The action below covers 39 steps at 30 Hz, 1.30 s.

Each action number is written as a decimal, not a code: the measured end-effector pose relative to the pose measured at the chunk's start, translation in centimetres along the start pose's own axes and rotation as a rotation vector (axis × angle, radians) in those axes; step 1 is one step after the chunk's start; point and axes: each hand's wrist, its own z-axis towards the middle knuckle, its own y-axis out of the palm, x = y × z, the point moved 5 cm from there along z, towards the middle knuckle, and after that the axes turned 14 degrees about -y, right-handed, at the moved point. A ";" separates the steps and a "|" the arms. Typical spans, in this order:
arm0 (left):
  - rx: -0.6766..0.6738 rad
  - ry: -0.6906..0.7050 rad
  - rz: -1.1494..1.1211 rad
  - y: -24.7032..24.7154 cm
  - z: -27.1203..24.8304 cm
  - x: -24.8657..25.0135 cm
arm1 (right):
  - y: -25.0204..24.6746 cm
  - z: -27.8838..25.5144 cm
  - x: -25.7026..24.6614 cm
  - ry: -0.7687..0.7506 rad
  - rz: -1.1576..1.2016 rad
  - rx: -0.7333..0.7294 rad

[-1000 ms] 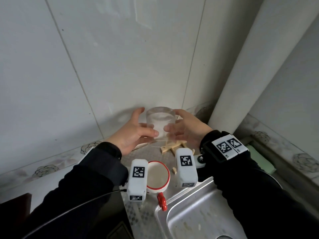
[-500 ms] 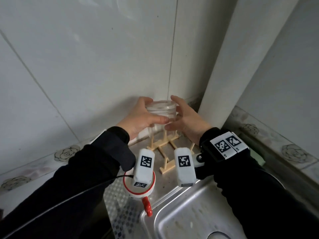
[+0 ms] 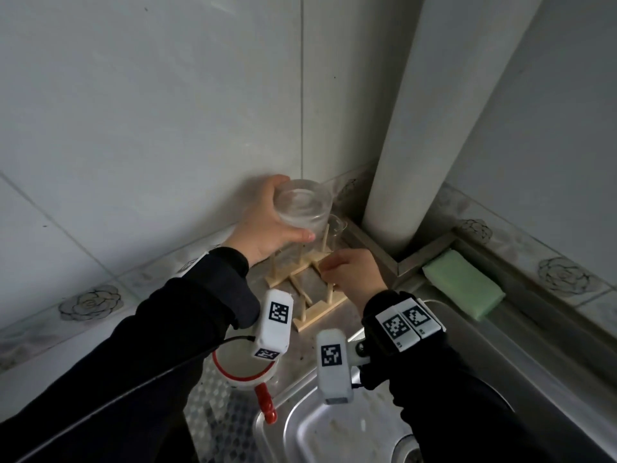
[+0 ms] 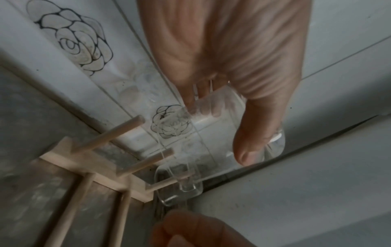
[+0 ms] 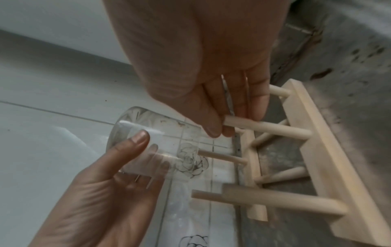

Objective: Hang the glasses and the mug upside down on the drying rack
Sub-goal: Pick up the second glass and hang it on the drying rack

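My left hand [image 3: 267, 225] grips a clear glass [image 3: 303, 203] with its base up, just above the wooden peg rack [image 3: 310, 279]. In the right wrist view the glass [image 5: 152, 133] has its mouth close to a peg tip. My right hand [image 3: 350, 272] is lower, and its fingertips [image 5: 213, 130] pinch the top of a near peg [image 5: 264, 127]. A second clear glass [image 3: 337, 228] hangs upside down on a back peg, and shows in the left wrist view as the second glass [image 4: 180, 183]. The white mug [image 3: 243, 365] with red rim and handle stands upright near me, partly hidden by my wrist camera.
A steel sink [image 3: 334, 429] lies in front of the rack on the right. A green sponge [image 3: 464, 282] rests on the ledge beside a white pipe [image 3: 434, 128] in the corner. Tiled walls close in behind the rack.
My right hand has let go of the glass and dropped onto a rack peg. The left hand alone now holds the glass, lower over the rack.
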 end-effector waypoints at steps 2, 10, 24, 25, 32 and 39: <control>0.011 -0.010 -0.007 0.1 0.1 -0.5 | 0.0 -0.2 0.7 0.013 0.008 0.010; 0.058 -0.025 0.026 -0.4 0.3 -1.3 | -0.3 -0.3 1.2 0.031 0.043 -0.010; 0.103 -0.037 0.083 -0.6 0.7 -2.4 | -0.3 0.1 1.0 -0.002 -0.021 -0.026; 0.100 -0.035 0.075 -0.6 0.7 -2.4 | -0.4 0.3 0.6 -0.035 -0.056 -0.009; 0.094 -0.024 0.056 -0.5 0.5 -2.3 | -1.4 4.0 -2.9 -0.258 -0.537 0.087; 0.092 -0.021 0.046 -0.6 0.6 -2.3 | -1.5 7.0 -2.1 -0.198 -0.726 0.014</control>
